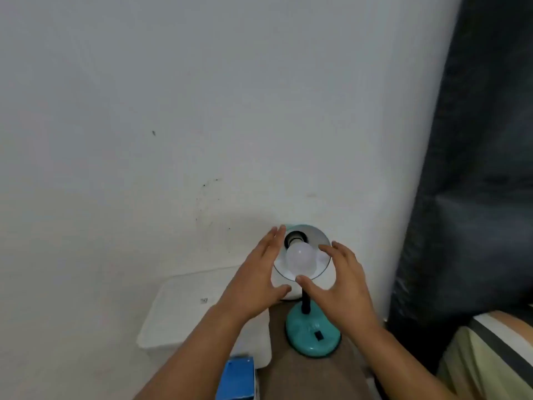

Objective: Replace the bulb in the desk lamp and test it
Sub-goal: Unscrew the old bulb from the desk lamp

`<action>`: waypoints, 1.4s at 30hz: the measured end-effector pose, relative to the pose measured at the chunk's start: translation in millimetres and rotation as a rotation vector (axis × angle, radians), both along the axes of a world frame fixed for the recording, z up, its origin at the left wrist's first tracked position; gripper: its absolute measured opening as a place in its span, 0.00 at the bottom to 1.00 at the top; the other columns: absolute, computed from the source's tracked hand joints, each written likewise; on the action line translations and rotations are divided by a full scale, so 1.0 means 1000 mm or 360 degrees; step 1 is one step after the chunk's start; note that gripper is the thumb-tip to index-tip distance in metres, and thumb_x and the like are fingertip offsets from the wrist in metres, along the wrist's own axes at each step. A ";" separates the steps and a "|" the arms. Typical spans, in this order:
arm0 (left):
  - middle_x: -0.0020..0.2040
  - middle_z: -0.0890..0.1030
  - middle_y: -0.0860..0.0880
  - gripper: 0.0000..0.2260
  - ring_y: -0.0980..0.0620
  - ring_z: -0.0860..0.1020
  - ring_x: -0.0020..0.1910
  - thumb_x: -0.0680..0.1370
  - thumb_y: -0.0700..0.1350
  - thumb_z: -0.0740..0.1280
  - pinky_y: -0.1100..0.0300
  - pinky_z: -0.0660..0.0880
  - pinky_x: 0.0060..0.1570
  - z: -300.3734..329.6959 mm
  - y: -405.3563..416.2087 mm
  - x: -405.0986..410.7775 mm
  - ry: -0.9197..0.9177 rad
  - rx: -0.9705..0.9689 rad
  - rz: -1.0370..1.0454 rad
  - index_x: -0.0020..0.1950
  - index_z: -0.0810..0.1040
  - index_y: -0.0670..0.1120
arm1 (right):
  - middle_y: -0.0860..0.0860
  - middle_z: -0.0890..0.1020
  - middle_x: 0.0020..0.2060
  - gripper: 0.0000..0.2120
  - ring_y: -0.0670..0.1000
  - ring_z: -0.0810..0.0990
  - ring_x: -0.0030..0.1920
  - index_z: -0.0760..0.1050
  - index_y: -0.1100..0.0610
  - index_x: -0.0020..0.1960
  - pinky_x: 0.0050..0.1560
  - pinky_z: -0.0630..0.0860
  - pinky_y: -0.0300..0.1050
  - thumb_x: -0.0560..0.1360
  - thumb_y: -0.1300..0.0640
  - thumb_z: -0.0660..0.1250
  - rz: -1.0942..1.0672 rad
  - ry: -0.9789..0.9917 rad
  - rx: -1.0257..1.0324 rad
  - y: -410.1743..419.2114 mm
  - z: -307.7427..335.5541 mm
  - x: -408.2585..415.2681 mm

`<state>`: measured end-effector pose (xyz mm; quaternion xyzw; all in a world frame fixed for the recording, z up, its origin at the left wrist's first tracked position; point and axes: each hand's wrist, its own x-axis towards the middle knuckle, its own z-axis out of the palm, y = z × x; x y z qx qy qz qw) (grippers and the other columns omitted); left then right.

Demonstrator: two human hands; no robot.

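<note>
Right now both hands are spread open on either side of the lamp shade (323,241), holding nothing. The left hand (256,281) has its fingers stretched up along the left rim of the shade, thumb pointing toward the lamp's neck; the right hand (341,287) curves around the right side, its fingers near the rim and its thumb just below the bulb (300,259). I cannot tell whether any fingertip actually touches the shade. The white bulb sits in the dark socket inside the upturned shade, unlit. The lamp's black neck (305,303) runs down to a teal round base (311,333) with a black switch (318,335) on it, standing on a brown bench (279,370) against the white wall (202,111). A white lidded box (184,313) lies left of the base, a blue carton (236,379) sits near the bottom edge, and a dark curtain (476,197) hangs at the right.
</note>
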<state>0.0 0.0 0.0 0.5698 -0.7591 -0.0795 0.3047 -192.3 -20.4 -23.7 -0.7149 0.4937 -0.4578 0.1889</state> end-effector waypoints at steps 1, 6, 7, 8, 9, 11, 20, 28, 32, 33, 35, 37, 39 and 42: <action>0.80 0.48 0.60 0.51 0.66 0.49 0.76 0.71 0.49 0.76 0.72 0.51 0.71 0.000 -0.004 -0.001 -0.0005 -0.0014 -0.0039 0.78 0.40 0.64 | 0.44 0.65 0.71 0.34 0.47 0.64 0.70 0.65 0.40 0.67 0.65 0.60 0.40 0.65 0.35 0.72 0.0003 -0.0040 -0.0005 -0.004 0.001 0.003; 0.77 0.57 0.58 0.48 0.69 0.56 0.71 0.70 0.52 0.77 0.83 0.52 0.61 -0.007 -0.016 -0.004 0.0054 -0.0093 -0.0001 0.79 0.47 0.60 | 0.44 0.73 0.63 0.33 0.48 0.71 0.63 0.69 0.43 0.64 0.62 0.70 0.45 0.63 0.35 0.74 -0.0018 -0.0126 0.0046 -0.016 -0.004 0.017; 0.77 0.58 0.57 0.47 0.68 0.57 0.71 0.71 0.53 0.77 0.83 0.53 0.62 -0.008 -0.017 -0.005 0.0077 -0.0124 0.0000 0.80 0.48 0.59 | 0.44 0.74 0.60 0.33 0.48 0.72 0.61 0.69 0.44 0.63 0.60 0.71 0.45 0.62 0.35 0.74 -0.0036 -0.0142 0.0046 -0.017 -0.004 0.019; 0.76 0.60 0.56 0.46 0.67 0.58 0.71 0.72 0.54 0.76 0.82 0.53 0.63 -0.010 -0.018 -0.005 0.0081 -0.0173 0.0001 0.79 0.49 0.59 | 0.44 0.74 0.59 0.33 0.48 0.72 0.59 0.69 0.44 0.62 0.58 0.72 0.46 0.62 0.35 0.74 -0.0055 -0.0142 0.0044 -0.018 -0.004 0.020; 0.76 0.62 0.55 0.44 0.67 0.58 0.71 0.72 0.54 0.76 0.81 0.54 0.64 -0.010 -0.019 -0.005 0.0105 -0.0205 0.0017 0.79 0.51 0.58 | 0.44 0.75 0.57 0.33 0.48 0.73 0.58 0.70 0.44 0.61 0.57 0.73 0.47 0.61 0.34 0.74 -0.0087 -0.0141 0.0054 -0.020 -0.004 0.022; 0.74 0.65 0.55 0.43 0.69 0.60 0.69 0.72 0.52 0.76 0.80 0.55 0.64 -0.011 -0.021 -0.007 0.0145 -0.0252 0.0037 0.78 0.53 0.58 | 0.45 0.76 0.56 0.32 0.48 0.74 0.57 0.70 0.45 0.60 0.55 0.75 0.50 0.61 0.33 0.73 -0.0154 -0.0127 0.0053 -0.022 -0.003 0.025; 0.73 0.68 0.52 0.45 0.59 0.68 0.69 0.70 0.54 0.77 0.59 0.73 0.64 -0.014 -0.020 0.000 0.0111 -0.0295 0.0018 0.80 0.54 0.56 | 0.52 0.59 0.74 0.31 0.54 0.55 0.72 0.64 0.40 0.71 0.70 0.60 0.48 0.71 0.52 0.72 0.0047 -0.0147 0.0153 -0.019 -0.009 0.032; 0.72 0.69 0.52 0.43 0.57 0.70 0.67 0.71 0.53 0.76 0.55 0.75 0.62 -0.014 -0.019 0.000 0.0082 -0.0311 0.0036 0.80 0.55 0.55 | 0.47 0.67 0.70 0.39 0.52 0.64 0.70 0.65 0.44 0.67 0.66 0.66 0.49 0.61 0.33 0.72 -0.0186 -0.0177 0.0222 -0.018 -0.006 0.036; 0.72 0.69 0.53 0.44 0.57 0.71 0.66 0.70 0.51 0.77 0.55 0.76 0.61 -0.012 -0.019 -0.002 0.0080 -0.0310 0.0029 0.79 0.55 0.55 | 0.49 0.63 0.74 0.33 0.54 0.60 0.72 0.69 0.43 0.66 0.67 0.67 0.60 0.65 0.32 0.69 -0.0236 -0.0136 0.0257 -0.016 -0.004 0.039; 0.72 0.69 0.53 0.44 0.58 0.70 0.66 0.70 0.51 0.77 0.55 0.75 0.62 -0.012 -0.020 -0.002 0.0078 -0.0306 0.0029 0.79 0.55 0.56 | 0.50 0.59 0.76 0.32 0.54 0.55 0.75 0.67 0.43 0.68 0.70 0.63 0.61 0.67 0.35 0.70 -0.0199 -0.0128 0.0260 -0.015 -0.004 0.038; 0.73 0.69 0.53 0.45 0.58 0.70 0.67 0.70 0.51 0.78 0.56 0.75 0.62 -0.012 -0.020 -0.001 0.0075 -0.0296 0.0027 0.79 0.54 0.57 | 0.50 0.49 0.78 0.32 0.53 0.45 0.77 0.63 0.42 0.72 0.73 0.56 0.60 0.71 0.42 0.70 -0.0125 -0.0044 0.0255 -0.014 -0.003 0.036; 0.72 0.69 0.53 0.46 0.57 0.70 0.67 0.69 0.51 0.79 0.55 0.76 0.61 -0.012 -0.020 0.001 0.0056 -0.0298 0.0021 0.79 0.54 0.57 | 0.47 0.44 0.78 0.32 0.52 0.41 0.77 0.60 0.40 0.72 0.73 0.54 0.60 0.72 0.48 0.70 -0.0076 0.0021 0.0235 -0.014 -0.001 0.034; 0.72 0.70 0.52 0.46 0.55 0.71 0.66 0.69 0.52 0.78 0.54 0.76 0.60 -0.012 -0.020 0.001 0.0062 -0.0303 0.0008 0.79 0.55 0.56 | 0.46 0.43 0.78 0.33 0.53 0.41 0.77 0.60 0.38 0.71 0.74 0.55 0.60 0.71 0.51 0.70 -0.0067 -0.0008 0.0254 -0.014 0.004 0.035; 0.71 0.71 0.52 0.44 0.54 0.73 0.63 0.69 0.53 0.77 0.56 0.76 0.60 -0.012 -0.019 0.001 0.0091 -0.0311 0.0002 0.79 0.57 0.55 | 0.46 0.46 0.78 0.35 0.53 0.44 0.77 0.61 0.42 0.71 0.73 0.58 0.60 0.68 0.43 0.72 -0.0191 -0.0062 0.0311 -0.014 0.007 0.038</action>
